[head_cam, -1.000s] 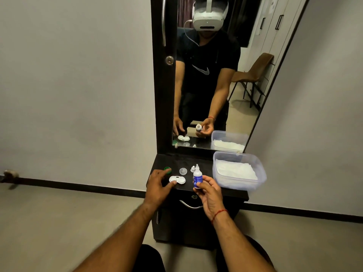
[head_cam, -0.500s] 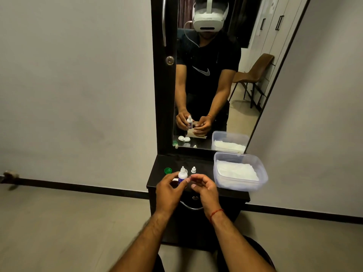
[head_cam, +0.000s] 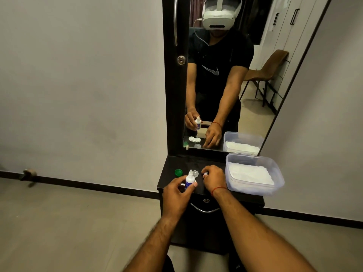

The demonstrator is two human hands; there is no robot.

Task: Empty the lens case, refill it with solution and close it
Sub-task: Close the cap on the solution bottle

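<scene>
My left hand [head_cam: 176, 190] grips the small white solution bottle [head_cam: 190, 180] with a blue label, upright and uncapped, over the front of the black dresser top [head_cam: 172, 163]. My right hand [head_cam: 215, 178] rests just right of it, fingertips closed around the bottle's small white cap [head_cam: 205, 175] on the dresser. The white lens case is mostly hidden behind my left hand; its reflection [head_cam: 194, 139] in the mirror shows it lying open. A green case lid [head_cam: 178, 172] and a clear case lid [head_cam: 195, 173] lie behind the bottle.
A clear plastic tub [head_cam: 255, 190] lined with white tissue fills the right side of the dresser top. The mirror [head_cam: 225, 75] stands right behind, in a dark frame. The dresser's front edge and drawer handle [head_cam: 205, 210] are just below my hands.
The bottle has passed from my right hand to my left. My right hand has moved right and back onto the small white cap.
</scene>
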